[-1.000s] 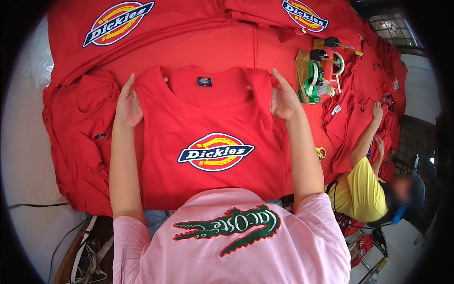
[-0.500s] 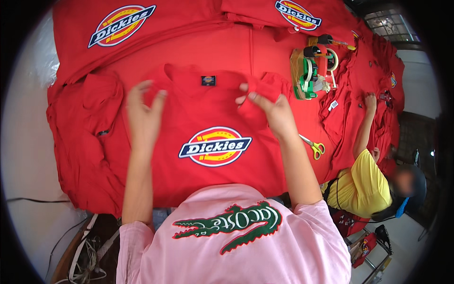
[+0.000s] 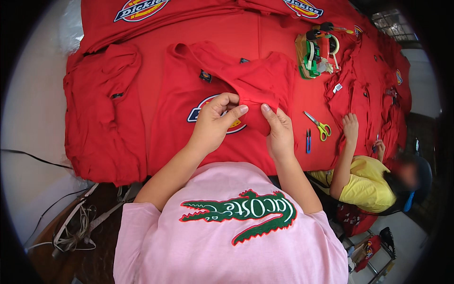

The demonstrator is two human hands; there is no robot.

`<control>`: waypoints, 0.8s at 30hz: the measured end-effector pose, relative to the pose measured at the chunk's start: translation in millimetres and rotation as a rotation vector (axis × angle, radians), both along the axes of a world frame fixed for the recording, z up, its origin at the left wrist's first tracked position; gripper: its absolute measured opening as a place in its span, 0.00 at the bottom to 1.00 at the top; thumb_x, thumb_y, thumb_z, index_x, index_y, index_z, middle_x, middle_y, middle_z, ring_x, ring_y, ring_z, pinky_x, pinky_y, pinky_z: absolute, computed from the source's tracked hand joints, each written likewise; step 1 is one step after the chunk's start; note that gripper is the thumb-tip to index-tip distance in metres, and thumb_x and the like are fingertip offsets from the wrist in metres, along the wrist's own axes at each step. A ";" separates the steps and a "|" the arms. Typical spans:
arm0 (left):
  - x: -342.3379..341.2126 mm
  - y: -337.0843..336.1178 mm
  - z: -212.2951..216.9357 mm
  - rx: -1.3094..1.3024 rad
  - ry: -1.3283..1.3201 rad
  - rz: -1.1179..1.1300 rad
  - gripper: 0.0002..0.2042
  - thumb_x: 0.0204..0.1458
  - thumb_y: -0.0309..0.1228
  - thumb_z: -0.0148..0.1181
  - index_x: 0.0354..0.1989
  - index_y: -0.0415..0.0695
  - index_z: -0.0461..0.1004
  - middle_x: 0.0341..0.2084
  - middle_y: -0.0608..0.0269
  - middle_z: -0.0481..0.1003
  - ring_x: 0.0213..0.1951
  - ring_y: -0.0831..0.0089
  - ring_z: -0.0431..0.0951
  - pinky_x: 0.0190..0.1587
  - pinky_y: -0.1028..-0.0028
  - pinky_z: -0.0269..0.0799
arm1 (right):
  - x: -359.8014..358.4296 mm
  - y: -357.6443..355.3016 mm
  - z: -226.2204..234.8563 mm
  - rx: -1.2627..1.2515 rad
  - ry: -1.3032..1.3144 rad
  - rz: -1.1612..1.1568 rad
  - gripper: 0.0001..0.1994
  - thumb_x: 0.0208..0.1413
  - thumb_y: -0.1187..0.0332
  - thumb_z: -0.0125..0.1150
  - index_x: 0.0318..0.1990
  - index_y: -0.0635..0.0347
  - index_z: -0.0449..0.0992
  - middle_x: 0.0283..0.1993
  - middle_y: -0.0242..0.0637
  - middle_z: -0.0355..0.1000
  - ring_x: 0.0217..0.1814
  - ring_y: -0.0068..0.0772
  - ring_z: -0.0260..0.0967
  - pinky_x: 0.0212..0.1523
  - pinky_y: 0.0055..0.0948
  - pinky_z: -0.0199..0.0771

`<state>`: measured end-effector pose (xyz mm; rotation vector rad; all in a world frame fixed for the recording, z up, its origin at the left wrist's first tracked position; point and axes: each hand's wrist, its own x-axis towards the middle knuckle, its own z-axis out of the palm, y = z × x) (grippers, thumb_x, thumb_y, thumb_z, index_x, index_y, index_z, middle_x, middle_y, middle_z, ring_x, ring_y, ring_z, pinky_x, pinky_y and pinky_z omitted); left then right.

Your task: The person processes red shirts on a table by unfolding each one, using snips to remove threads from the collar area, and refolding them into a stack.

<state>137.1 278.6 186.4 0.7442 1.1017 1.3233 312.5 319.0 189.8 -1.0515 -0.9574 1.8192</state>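
A red shirt point(image 3: 172, 125) lies in front of me, its round logo print partly hidden by my left hand. Both hands are closed on a pulled-up edge of this shirt. My left hand point(image 3: 218, 122) pinches the cloth between thumb and fingers. Just beside it, the thumb and fingers of my right hand point(image 3: 280, 132) grip the same edge. Two small dark labels show: one inside the neck opening point(image 3: 205, 76), another farther back. To the right of my right hand lie yellow-handled scissors point(image 3: 324, 131) and blue thread snips point(image 3: 308, 142).
More red shirts lie in a heap at left point(image 3: 101, 113), along the back point(image 3: 198, 19) and at right point(image 3: 350, 90). Tape dispensers point(image 3: 309, 61) stand at back right. A co-worker in yellow point(image 3: 369, 184) handles red cloth. Bundled cables point(image 3: 78, 225) hang at lower left.
My hands have come together and nearer to me from opposite sides of the neckline. The shirt's edge is now lifted and folded over the logo. The blue snips have come into sight.
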 end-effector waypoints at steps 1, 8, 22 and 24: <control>0.5 -5.1 1.9 0.010 0.030 0.004 0.06 0.63 0.27 0.63 0.45 0.38 0.78 0.39 0.69 0.79 0.41 0.84 0.77 0.48 0.80 0.73 | -0.6 -5.2 -1.0 -0.006 0.044 -0.057 0.11 0.68 0.69 0.59 0.51 0.64 0.81 0.51 0.32 0.80 0.55 0.18 0.73 0.59 0.25 0.70; -1.0 -24.9 4.9 0.017 -0.050 -0.093 0.07 0.63 0.27 0.62 0.47 0.40 0.77 0.40 0.70 0.79 0.44 0.83 0.76 0.50 0.79 0.72 | -0.2 -14.7 10.3 0.031 0.121 0.035 0.11 0.65 0.71 0.63 0.51 0.65 0.80 0.50 0.35 0.81 0.53 0.22 0.75 0.59 0.26 0.71; 13.1 -20.1 -0.5 -0.017 -0.463 -0.022 0.08 0.66 0.32 0.59 0.49 0.44 0.77 0.46 0.69 0.79 0.52 0.80 0.76 0.58 0.74 0.68 | -18.4 -22.1 10.1 -0.225 0.355 -0.013 0.11 0.68 0.68 0.60 0.53 0.62 0.76 0.51 0.33 0.78 0.54 0.25 0.74 0.60 0.28 0.70; 12.5 -18.8 -3.6 -0.003 -0.507 -0.014 0.09 0.67 0.32 0.58 0.51 0.43 0.76 0.48 0.67 0.79 0.52 0.78 0.76 0.59 0.72 0.69 | -20.4 -20.2 8.7 -0.261 0.409 -0.021 0.11 0.68 0.68 0.59 0.53 0.62 0.75 0.51 0.34 0.78 0.54 0.25 0.74 0.60 0.29 0.70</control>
